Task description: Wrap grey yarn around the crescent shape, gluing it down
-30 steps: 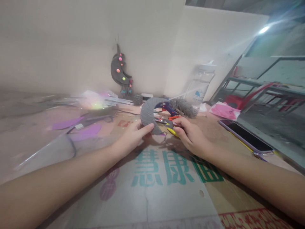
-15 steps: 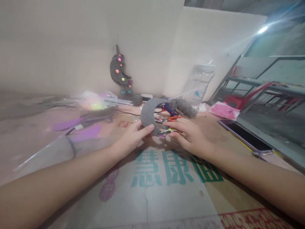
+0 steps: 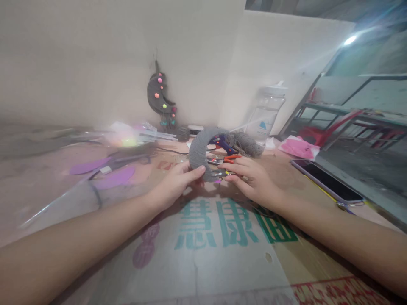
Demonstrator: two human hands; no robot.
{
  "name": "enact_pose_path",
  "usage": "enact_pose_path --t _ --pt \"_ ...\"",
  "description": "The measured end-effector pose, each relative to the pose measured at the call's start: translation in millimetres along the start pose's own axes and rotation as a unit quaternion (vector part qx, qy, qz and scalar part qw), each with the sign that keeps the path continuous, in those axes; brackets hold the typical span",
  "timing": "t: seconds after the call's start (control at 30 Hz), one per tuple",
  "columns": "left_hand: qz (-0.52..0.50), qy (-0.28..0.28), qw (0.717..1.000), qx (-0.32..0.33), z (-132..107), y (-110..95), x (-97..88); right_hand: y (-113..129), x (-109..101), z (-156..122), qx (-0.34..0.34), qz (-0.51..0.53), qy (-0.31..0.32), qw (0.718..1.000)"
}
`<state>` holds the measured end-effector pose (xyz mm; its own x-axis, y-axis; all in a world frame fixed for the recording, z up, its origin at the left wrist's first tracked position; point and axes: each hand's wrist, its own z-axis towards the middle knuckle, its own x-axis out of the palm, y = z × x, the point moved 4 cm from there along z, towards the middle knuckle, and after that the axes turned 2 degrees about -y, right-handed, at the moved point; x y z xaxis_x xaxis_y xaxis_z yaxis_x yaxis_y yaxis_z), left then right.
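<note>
A crescent wrapped in grey yarn stands upright over the cardboard, its opening facing right. My left hand is closed on its lower left side, thumb on the front. At the crescent's lower tip, my right hand has thumb and fingers pinched together; what lies between them is too small and blurred to name. Behind the crescent show a dark blue glue gun, pliers with orange-red handles and a bundle of grey yarn. A thin strand runs below my right wrist.
A finished-looking grey crescent with coloured pompoms leans on the wall. Purple cut-outs and plastic bags lie left. A clear bottle, a pink packet and a phone are right. Printed cardboard covers the table.
The crescent has shifted very slightly right and my right fingertips have moved a little at its lower tip. My left hand keeps its hold.
</note>
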<state>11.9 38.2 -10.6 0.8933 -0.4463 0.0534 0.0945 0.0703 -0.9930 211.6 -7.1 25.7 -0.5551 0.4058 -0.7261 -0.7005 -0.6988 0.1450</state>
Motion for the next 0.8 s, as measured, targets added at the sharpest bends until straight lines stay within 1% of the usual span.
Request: enact_pose_path --t 0.1,0.2,0.43,0.67,0.8 --pt "-0.023 0.015 0.999 -0.025 0.0 2.6 0.7 1.8 -0.9 0.5 -0.006 0.009 -0.006 1.000" --pt "-0.035 0.022 0.998 -0.037 0.0 2.3 2.0 3.5 -1.5 1.5 -0.009 0.018 -0.005 1.000" --pt "-0.048 0.026 0.997 -0.046 0.6 2.7 3.1 3.9 -0.4 3.4 -0.009 0.033 0.008 0.999" --pt "-0.049 0.031 0.997 -0.047 0.1 1.5 2.7 2.6 0.8 3.2 -0.014 0.043 0.007 0.999" --pt "-0.050 0.031 0.997 -0.054 -0.9 1.1 3.8 2.2 -0.1 1.8 -0.030 0.041 -0.013 0.999"
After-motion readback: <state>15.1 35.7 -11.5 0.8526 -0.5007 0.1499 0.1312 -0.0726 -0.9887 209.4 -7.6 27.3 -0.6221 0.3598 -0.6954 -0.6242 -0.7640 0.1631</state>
